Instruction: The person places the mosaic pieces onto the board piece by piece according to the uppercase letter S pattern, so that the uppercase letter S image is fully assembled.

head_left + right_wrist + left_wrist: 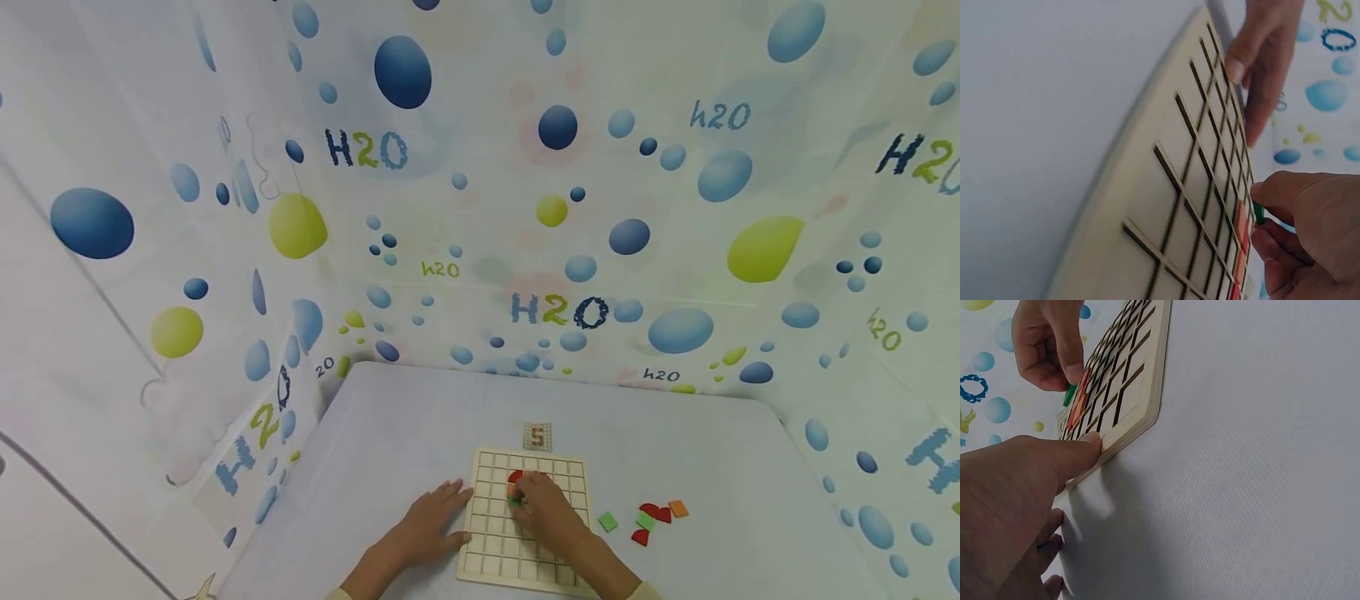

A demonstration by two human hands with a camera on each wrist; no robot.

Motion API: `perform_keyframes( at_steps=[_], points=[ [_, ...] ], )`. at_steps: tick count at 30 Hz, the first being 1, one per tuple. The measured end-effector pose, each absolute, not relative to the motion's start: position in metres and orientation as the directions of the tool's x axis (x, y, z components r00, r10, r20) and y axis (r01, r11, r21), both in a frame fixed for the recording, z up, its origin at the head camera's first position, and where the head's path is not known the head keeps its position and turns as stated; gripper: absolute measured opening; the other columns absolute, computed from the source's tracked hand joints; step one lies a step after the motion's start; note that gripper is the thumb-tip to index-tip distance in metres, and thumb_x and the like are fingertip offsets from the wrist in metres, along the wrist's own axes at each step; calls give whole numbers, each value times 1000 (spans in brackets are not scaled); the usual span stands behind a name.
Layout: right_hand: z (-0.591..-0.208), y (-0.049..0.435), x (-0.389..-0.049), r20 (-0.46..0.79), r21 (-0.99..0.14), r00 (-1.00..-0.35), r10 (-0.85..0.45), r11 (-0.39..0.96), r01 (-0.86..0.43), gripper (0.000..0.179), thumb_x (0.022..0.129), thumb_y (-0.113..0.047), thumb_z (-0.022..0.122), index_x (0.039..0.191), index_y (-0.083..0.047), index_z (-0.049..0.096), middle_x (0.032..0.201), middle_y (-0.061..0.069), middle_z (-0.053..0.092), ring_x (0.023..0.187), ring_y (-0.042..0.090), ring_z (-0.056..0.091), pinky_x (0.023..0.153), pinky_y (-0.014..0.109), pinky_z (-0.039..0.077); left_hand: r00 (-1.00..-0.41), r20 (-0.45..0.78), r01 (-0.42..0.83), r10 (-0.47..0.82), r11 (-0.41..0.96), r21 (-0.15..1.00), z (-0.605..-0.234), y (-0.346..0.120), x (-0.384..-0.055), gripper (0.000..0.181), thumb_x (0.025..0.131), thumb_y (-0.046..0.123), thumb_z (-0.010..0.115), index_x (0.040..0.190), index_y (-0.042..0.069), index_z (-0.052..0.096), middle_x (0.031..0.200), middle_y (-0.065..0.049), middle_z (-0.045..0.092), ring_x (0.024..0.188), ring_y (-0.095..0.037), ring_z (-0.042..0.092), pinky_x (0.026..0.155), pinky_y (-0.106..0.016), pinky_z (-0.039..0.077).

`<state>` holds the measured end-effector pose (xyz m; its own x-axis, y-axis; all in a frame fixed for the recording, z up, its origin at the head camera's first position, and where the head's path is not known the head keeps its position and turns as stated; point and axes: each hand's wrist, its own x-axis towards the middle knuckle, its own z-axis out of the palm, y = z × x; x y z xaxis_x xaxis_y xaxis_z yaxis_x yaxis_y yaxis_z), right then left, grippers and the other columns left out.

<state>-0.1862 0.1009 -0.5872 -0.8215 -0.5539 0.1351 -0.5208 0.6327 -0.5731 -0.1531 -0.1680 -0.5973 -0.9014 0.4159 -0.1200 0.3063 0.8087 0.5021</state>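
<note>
A wooden grid board [487, 567] lies on the white table. My left hand [429, 525] is at its left side, fingers spread and straight, with the thumb on the edge in the left wrist view. Over the upper middle of the grid, my right hand [551, 512] pinches a small green tile [1259, 212] between thumb and fingers. Red pieces [515, 476] and an orange tile [512, 490] sit in cells beside those fingertips. The right hand partly covers these pieces in the head view.
Beyond the board is a small pattern card [537, 437] with an S-like figure. To the right lie a loose green square [607, 522] and a cluster with red rounded pieces [641, 538], another green square [645, 522] and an orange square [678, 508]. Printed curtains [487, 225] surround the table.
</note>
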Motion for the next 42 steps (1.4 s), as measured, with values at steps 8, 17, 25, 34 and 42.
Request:
perform_keyframes(
  at_steps=[8, 17, 25, 34, 42],
  points=[
    [-596, 92, -179, 244, -428, -765, -596, 642, -636, 16, 91, -5, 83, 96, -9, 68, 91, -3, 61, 79, 4, 55, 69, 19, 54, -902, -110, 313, 417, 808, 499, -599, -168, -153, 72, 100, 49, 68, 158, 12, 47, 165, -18, 43, 153, -44, 38, 122, -68, 32],
    [-603, 92, -180, 299, -308, -753, -586, 688, -657, 20, 88, -10, 87, 94, -12, 68, 87, -6, 60, 79, 6, 55, 70, 19, 53, -900, -93, 332, 427, 806, 490, -596, -168, -152, 72, 100, 48, 69, 158, 11, 48, 165, -19, 44, 152, -44, 39, 121, -68, 32],
    [-606, 89, -178, 360, -258, -739, -570, 700, -666, 22, 84, -10, 91, 92, -13, 71, 88, -5, 64, 80, 8, 58, 73, 21, 55, -901, -76, 339, 428, 801, 493, -596, -169, -152, 72, 100, 48, 68, 158, 10, 48, 164, -20, 44, 151, -45, 40, 120, -70, 33],
    [-604, 89, -175, 372, -237, -757, -538, 733, -637, 21, 83, -13, 91, 90, -13, 71, 85, -6, 65, 79, 9, 58, 73, 27, 55, -900, -85, 341, 427, 813, 472, -594, -167, -151, 72, 100, 48, 68, 159, 11, 47, 165, -18, 44, 153, -43, 39, 121, -68, 33],
    [-604, 85, -178, 367, -242, -761, -535, 735, -633, 20, 86, -17, 88, 87, -14, 69, 79, -10, 58, 73, 4, 48, 67, 22, 47, -898, -87, 342, 431, 810, 477, -596, -168, -152, 72, 100, 48, 68, 158, 10, 47, 164, -19, 44, 152, -44, 39, 121, -68, 33]
  ],
)
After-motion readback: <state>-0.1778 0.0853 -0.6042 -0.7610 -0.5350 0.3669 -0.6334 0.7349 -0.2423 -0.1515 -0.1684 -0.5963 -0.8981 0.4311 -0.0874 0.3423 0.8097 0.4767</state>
